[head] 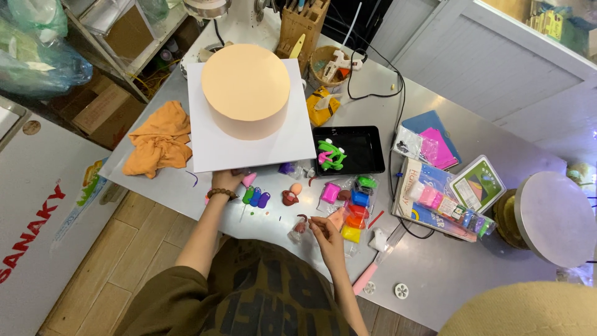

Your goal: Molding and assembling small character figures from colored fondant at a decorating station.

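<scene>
My left hand (227, 180), with a bead bracelet at the wrist, rests at the front edge of the white square board (214, 149) that carries a tall round peach cake (246, 90). My right hand (323, 232) pinches a small dark red clay piece (303, 218) just above the metal table (435, 274). Between my hands lie small clay shapes: green, blue and purple drops (255, 198), a brown and peach figure (292, 194). A black tray (367, 149) holds a green clay frog (330, 155).
An orange cloth (158, 140) lies left of the board. Coloured clay packets (353, 208) and clay boxes (448, 199) sit to the right, with a pink-handled tool (367, 277), a round turntable (555, 218), a knife block (301, 25) and a glue gun basket (333, 62) behind.
</scene>
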